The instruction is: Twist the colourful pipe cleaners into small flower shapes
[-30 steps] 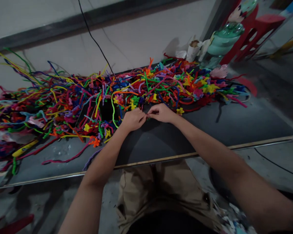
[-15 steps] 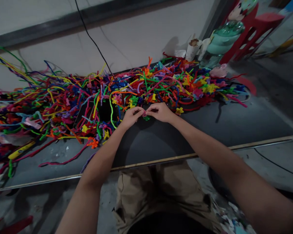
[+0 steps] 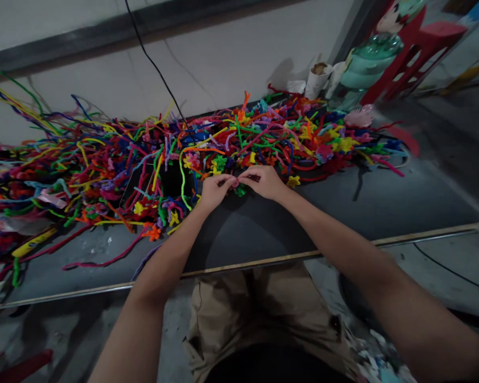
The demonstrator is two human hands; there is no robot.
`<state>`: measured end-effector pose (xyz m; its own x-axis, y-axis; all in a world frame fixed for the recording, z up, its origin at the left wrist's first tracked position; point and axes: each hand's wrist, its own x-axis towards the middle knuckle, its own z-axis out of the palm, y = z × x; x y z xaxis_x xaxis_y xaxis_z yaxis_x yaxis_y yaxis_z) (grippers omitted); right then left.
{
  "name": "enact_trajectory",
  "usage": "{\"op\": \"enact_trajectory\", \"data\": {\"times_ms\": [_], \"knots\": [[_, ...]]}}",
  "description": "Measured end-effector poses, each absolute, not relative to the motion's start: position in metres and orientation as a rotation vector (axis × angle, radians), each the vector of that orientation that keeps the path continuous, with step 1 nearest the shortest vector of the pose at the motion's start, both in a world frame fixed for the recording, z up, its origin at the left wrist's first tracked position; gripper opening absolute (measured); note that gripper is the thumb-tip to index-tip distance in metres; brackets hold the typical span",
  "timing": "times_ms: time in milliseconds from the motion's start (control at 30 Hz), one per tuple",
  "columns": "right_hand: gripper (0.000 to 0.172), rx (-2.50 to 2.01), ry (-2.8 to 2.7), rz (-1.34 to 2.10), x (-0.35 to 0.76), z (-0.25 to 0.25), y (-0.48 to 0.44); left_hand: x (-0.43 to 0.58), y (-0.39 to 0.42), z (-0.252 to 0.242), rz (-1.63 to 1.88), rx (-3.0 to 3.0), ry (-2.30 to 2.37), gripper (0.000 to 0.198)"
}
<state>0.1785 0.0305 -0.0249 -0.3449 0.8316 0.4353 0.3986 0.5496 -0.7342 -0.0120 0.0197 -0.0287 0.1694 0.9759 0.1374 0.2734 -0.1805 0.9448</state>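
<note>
Between my two hands, over the dark tabletop (image 3: 255, 234), is a small pink pipe cleaner piece (image 3: 235, 182) with a green pipe cleaner part (image 3: 240, 191) just below it. My left hand (image 3: 215, 190) pinches the pink piece from the left with thumb and forefinger. From the right, my right hand (image 3: 264, 182) pinches at the same piece, its fingertips almost meeting the left ones. The fingers partly hide its shape. Just behind my hands lies a heap of pipe cleaners (image 3: 120, 154) in many colours, some bent into small flowers. A yellow flower (image 3: 293, 182) lies beside my right hand.
The heap runs along the wall at the table's back. A dark box-like opening (image 3: 176, 181) sits within it on the left. At the back right stand a paper cup (image 3: 318, 80), a green container (image 3: 363, 66) and a red stool (image 3: 431, 53). A black cable (image 3: 154, 64) hangs down.
My hands stay together at the pink piece, with the right fingers slightly shifted and more of the green part showing. The view has moved slightly.
</note>
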Motion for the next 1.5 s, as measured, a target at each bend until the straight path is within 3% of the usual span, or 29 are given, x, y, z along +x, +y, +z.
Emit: {"op": "enact_trajectory", "data": {"times_ms": [200,400,633,867,1100,1333,1500], "knots": [[0.017,-1.080,-1.687,0.501,0.184,-0.023,0.032,-0.012,0.022,-0.027,1.081,1.514,1.107,0.029],[0.029,-1.062,-1.463,0.724,0.164,-0.030,0.024,-0.008,0.014,-0.022,1.019,1.662,0.973,0.027],[0.035,-0.907,-1.558,0.857,0.158,-0.032,0.017,-0.010,0.016,-0.023,1.169,1.711,1.175,0.019],[0.031,-0.836,-1.629,0.883,0.163,-0.030,0.017,-0.014,0.012,-0.025,1.156,1.917,1.261,0.041],[0.050,-0.747,-1.651,1.343,0.174,-0.018,0.028,-0.025,0.012,-0.022,1.208,2.676,1.089,0.034],[0.045,-0.649,-1.773,1.631,0.188,-0.012,0.030,-0.031,0.018,-0.030,1.244,2.841,0.929,0.030],[0.042,-0.614,-1.934,1.750,0.191,-0.013,0.035,-0.036,0.011,-0.014,0.907,2.939,0.873,0.028]]}}
